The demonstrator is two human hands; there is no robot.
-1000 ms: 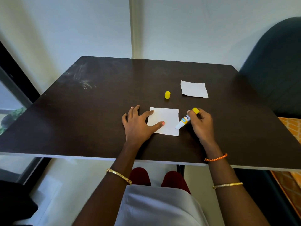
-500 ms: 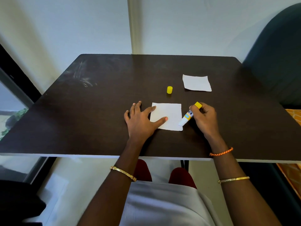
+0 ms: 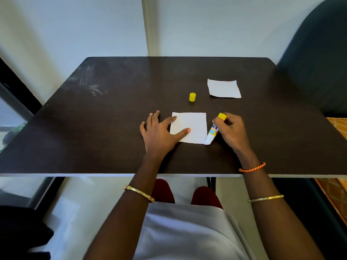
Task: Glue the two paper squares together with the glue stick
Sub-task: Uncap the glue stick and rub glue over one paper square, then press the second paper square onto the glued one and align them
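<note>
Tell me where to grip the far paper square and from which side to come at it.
Pinch the far paper square at its front left corner, coming from the near side. It lies flat on the table, but that edge looks slightly lifted, so a fingertip could probably slip under. The yellow cap stands clear to its left.

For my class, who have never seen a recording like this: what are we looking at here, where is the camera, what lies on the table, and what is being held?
No machine here: a person wears a camera on the head, looking forward and down at their own two bare hands. On the dark table lie two white paper squares. The left hand presses the near paper square flat. The right hand holds an uncapped glue stick, tip down at that square's lower right corner. Its yellow cap stands farther back, beside the far paper square.
</note>
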